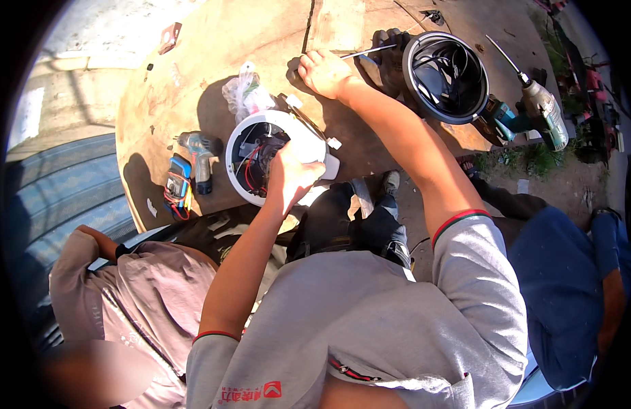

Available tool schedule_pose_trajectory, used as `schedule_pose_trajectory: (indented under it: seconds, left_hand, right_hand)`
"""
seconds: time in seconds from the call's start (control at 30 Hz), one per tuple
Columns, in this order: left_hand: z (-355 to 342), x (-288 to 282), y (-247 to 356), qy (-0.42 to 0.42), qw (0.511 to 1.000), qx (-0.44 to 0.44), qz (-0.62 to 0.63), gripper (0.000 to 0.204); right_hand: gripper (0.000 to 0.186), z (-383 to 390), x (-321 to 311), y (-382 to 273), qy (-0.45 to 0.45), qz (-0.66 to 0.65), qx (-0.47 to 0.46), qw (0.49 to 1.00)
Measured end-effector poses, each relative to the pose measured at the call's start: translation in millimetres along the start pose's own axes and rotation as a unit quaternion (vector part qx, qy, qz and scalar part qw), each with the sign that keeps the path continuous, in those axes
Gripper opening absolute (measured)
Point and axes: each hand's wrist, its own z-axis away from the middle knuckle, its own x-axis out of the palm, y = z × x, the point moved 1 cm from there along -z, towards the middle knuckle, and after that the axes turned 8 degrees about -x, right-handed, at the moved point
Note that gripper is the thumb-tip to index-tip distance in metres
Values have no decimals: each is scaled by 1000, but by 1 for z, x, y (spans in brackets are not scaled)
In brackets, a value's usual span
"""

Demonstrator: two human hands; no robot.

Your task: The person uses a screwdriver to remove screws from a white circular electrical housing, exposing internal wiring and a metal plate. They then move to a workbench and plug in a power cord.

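My left hand (pixel 288 178) is closed over the rim of a white round housing (pixel 237 183) on the wooden table. Its thumb lies along the white outer shell, and its fingers reach inside, where red and dark wires (pixel 259 163) show. Farther off and to the right, my right hand (pixel 324 73) is curled low over the tabletop. A thin metal rod (pixel 370 51) sticks out to the right beside its fingers; what lies inside the fingers is hidden. Behind the housing are a clear plastic bag (pixel 247 94) and a thin strip with white end pieces (pixel 305 117).
A black round housing full of cables (pixel 446 78) stands right of my right forearm, near a teal power tool with a long bit (pixel 544 112). Left lie a small drill (pixel 201 157) and a blue meter (pixel 178 183). People sit close on both sides (pixel 141 293).
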Motion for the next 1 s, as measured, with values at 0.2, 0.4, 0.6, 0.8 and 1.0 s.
schedule_pose_trajectory:
  seconds: [0.2,0.4,0.6,0.8,1.0]
  left_hand:
    - [4,-3,-6,-5,999,23,22,36]
    - [4,-3,5,-17,1000,21,8,33]
    - [0,-7,-2,8,997,16,-78,39]
    - [-10,-3,-22,-14,1000,8,17,38]
    - [-7,-2,-16,-2,1000,10,4,38]
  right_hand:
    - [38,70,-137,17,434,-93,98,891]
    - [59,223,-177,-18,570,-497,282,590]
    - [67,274,-115,-84,542,-578,457,404]
    - [62,265,-87,-116,553,-605,491,295]
    - [63,263,-82,-119,553,-609,491,286]
